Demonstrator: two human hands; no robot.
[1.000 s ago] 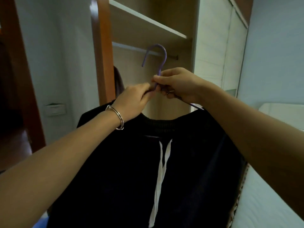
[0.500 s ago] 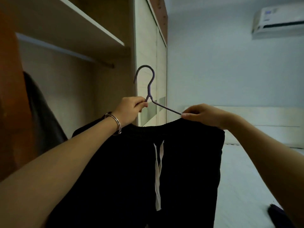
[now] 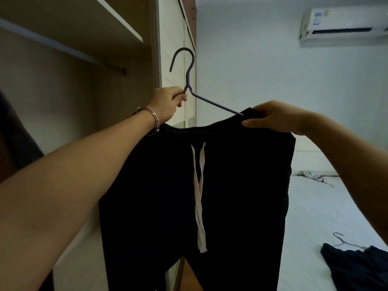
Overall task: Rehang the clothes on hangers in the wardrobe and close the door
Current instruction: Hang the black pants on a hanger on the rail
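Observation:
Black drawstring trousers (image 3: 231,185) with white cords hang from a thin purple hanger (image 3: 189,80) held up in front of me. My left hand (image 3: 168,101) pinches the hanger just below its hook. My right hand (image 3: 270,116) grips the waistband's right corner where the hanger's arm goes into it. The open wardrobe (image 3: 117,24) is on the left, with its rail (image 3: 63,48) under a shelf. A dark garment (image 3: 16,139) hangs at the far left inside.
The wardrobe's white sliding door (image 3: 174,66) stands just behind the hanger. A white bed (image 3: 310,217) fills the right, with another dark garment on a hanger (image 3: 357,263) and a small light item (image 3: 315,177) lying on it. An air conditioner (image 3: 344,24) is mounted high on the right wall.
My right hand left the hanger's neck and slid out along its arm to the waistband's right corner. My view swung right, from the wardrobe's inside toward the bed.

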